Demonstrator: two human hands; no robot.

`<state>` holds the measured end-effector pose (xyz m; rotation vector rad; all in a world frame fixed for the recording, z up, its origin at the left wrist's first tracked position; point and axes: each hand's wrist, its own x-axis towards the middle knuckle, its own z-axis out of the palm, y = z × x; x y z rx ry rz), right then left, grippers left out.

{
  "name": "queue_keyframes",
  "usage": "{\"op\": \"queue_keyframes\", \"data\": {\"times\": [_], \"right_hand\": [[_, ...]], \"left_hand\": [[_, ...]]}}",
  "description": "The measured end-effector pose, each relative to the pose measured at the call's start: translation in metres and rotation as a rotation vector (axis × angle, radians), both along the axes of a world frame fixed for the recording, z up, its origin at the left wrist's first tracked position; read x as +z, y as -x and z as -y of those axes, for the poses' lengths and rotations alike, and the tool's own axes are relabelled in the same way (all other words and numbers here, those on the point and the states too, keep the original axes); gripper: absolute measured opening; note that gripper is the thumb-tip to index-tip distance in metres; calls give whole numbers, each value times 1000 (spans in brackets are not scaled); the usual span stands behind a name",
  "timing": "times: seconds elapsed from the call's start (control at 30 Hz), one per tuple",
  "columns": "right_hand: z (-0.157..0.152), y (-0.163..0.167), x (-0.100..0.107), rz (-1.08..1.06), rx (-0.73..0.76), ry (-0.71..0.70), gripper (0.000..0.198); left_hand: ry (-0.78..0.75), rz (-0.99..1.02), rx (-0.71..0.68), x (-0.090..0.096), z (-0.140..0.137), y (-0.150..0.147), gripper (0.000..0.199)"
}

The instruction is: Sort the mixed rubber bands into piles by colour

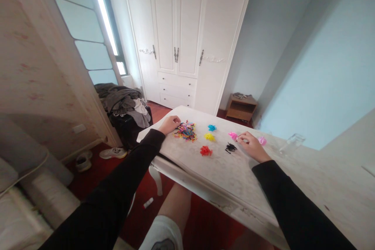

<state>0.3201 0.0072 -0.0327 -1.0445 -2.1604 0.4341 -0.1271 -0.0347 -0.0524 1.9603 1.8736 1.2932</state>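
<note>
A mixed pile of small, thin colourful strips (186, 132) lies on the pale table (187, 168); their exact kind is too small to tell. At its left edge rests my left hand (170, 124), fingers curled together, whatever they hold hidden. My right hand (251, 145) is closed in a pinch beside a small pink pile (232, 136); anything between the fingertips is too small to make out. Between the hands sit separate heaps: blue (212, 127), yellow (209, 136), red (206, 150) and black (231, 148). A lighter pink heap (262, 140) is beyond my right hand.
On the table's right stands a clear transparent container (294, 142). A white wardrobe (187, 27) is behind the table, with a small wooden nightstand (241, 108) to its right. Grey clothes (123, 99) are heaped at the left, near shoes (113, 153) on the red floor.
</note>
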Motion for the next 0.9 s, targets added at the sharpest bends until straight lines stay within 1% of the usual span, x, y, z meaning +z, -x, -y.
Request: {"op": "queue_keyframes", "data": {"times": [0.13,0.4,0.53,0.63,0.8,0.9], "right_hand": [[0,0,0,6,-4,-1,29],[-3,-2,-2,-9,-7,-24,28],[-4,-3,-4,-1,4,-25,27],[-4,-4,-4,-3,8,-23,26],[-5,-4,-4,10,10,-28,26],[-5,-3,-4,22,12,-32,25]], "left_hand": [[-22,11,-20,1,-1,-1,9],[-74,56,-2,6,4,-7,14],[-75,119,-34,7,6,-9,18],[-87,159,-46,7,5,-8,17],[-112,221,-114,5,3,-7,17],[-130,272,-109,3,1,-6,18]]}}
